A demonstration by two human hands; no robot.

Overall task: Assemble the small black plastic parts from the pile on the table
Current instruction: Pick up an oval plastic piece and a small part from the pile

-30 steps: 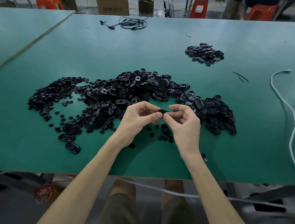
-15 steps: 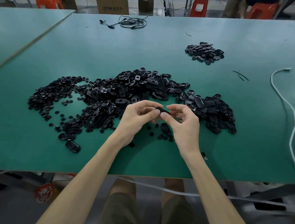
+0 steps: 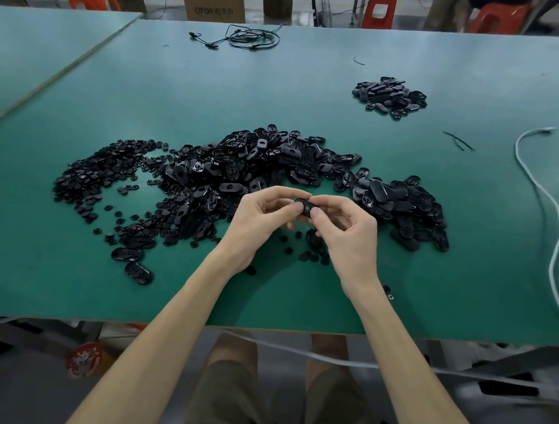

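Note:
A wide pile of black plastic parts [image 3: 261, 173] is spread over the middle of the green table [image 3: 315, 100]: oval shells at centre and right, small round pieces at the left. Just above the table, in front of the pile, my left hand [image 3: 260, 220] and my right hand [image 3: 347, 234] meet. Both pinch one small black oval part [image 3: 304, 208] between thumbs and fingertips. Its flat face with a small round hole is turned up toward me. Several loose small pieces lie on the table under my hands.
A smaller heap of black oval parts [image 3: 389, 98] lies at the far right. A white cable [image 3: 548, 215] snakes along the right side. A coiled black cable [image 3: 249, 38] rests at the far edge. Two thin black strips [image 3: 458, 141] lie near the white cable.
The part between my fingertips has turned, so its flat face with the hole now shows. Both hands stay in the same place and keep pinching it.

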